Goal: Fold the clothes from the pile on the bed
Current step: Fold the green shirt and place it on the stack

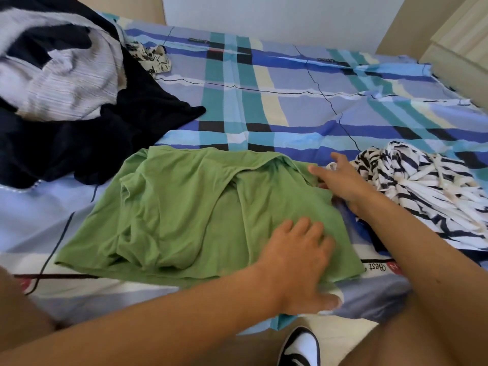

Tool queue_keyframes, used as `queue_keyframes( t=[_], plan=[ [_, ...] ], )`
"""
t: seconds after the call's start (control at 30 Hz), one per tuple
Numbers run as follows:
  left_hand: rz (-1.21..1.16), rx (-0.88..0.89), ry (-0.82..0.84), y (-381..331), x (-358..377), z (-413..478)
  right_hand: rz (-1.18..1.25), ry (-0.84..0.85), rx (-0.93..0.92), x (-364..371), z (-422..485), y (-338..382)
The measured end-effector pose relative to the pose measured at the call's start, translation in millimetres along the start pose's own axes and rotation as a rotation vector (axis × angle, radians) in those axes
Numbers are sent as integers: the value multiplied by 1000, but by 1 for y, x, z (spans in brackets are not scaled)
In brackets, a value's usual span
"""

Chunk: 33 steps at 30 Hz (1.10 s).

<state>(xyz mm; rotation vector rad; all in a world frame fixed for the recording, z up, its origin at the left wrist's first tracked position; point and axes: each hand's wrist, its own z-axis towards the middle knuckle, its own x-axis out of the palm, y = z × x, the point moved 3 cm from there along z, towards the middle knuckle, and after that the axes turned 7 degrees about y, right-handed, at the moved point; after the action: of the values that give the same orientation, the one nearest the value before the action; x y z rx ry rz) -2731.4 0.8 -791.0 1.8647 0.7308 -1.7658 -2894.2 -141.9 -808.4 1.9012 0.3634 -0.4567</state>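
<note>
On the bed (290, 101), a shirt (184, 207) lies nearest, the pile (66, 101) behind it leftward, a crumpled garment (422, 186) just right

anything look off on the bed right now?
Nothing damaged. The green shirt lies askew and rumpled, its top edge flopped over itself near the right hand; the left hand rests flat on it.

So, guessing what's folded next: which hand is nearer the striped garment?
Right. The right hand sits at the left edge of the striped garment; the left hand rests on the green shirt.
</note>
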Motion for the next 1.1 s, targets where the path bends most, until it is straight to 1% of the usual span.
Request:
queue_keyframes(
  t=[0.07,0.1,0.2,0.3,0.33,0.4,0.47,0.5,0.6,0.67,0.73,0.83,0.93,1.03,1.07,1.1],
  plan=[
    [68,-43,24,-10,-1,14,15,4,39,2,14,2],
    [91,-44,9,-15,-1,19,26,19,58,3,20,4],
    [117,-22,-45,-25,6,27,81,128,98,7,27,11],
    [140,5,-34,-30,12,28,112,187,78,7,29,24],
    [136,-13,-41,-28,14,28,97,190,65,10,29,31],
    [84,-48,2,-25,12,35,37,201,43,8,27,41],
    [-9,-96,8,-17,5,35,-48,220,23,10,23,53],
    [-95,-119,-8,-13,-1,34,-73,228,13,12,21,60],
    [-450,-204,-85,3,-24,22,-89,263,-30,14,13,87],
    [-653,-244,-173,19,-44,5,-106,305,-72,21,9,110],
    [-798,-286,-253,43,-65,-17,-109,359,-117,35,5,137],
    [-968,-398,-287,97,-84,-63,-111,453,-144,68,3,181],
    [-1055,-534,-224,154,-84,-120,-96,511,-196,116,-5,221],
    [-1095,-707,-52,198,-58,-174,12,565,-273,167,-18,233],
    [-1056,-765,30,208,-45,-189,-30,573,-304,183,-23,227],
    [-995,-822,110,216,-35,-201,-159,562,-355,197,-27,218]
  ],
)
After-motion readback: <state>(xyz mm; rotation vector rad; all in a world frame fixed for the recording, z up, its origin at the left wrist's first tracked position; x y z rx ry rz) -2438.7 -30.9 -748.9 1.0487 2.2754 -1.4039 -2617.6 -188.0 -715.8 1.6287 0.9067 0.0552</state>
